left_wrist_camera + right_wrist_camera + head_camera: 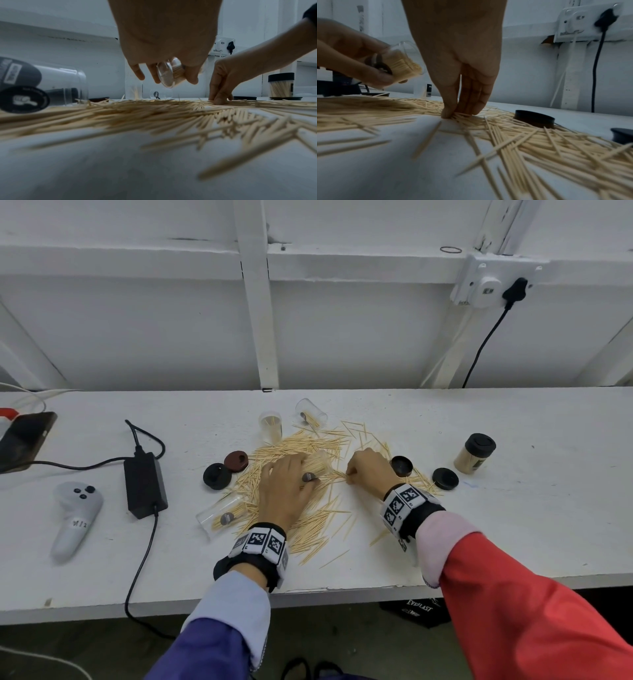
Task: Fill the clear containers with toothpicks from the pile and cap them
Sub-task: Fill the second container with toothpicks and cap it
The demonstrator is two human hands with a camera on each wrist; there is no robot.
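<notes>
Toothpick pile [301, 460] spread over centre of white table [513, 525]. Left hand [284, 491] at pile's 6 o'clock, fingers curled round a clear container [169, 73] lying tilted, part-filled, mouth toward 3 o'clock. Right hand [370, 470] at 3 o'clock of the left one, fingertips [448, 113] bunched, pinching toothpicks against the table. Capped full container [474, 453] far out at 3 o'clock. Loose black caps [445, 478] beside the right wrist; more at 9 o'clock. Uncapped containers stand at 12 o'clock; one lies at 7 o'clock.
</notes>
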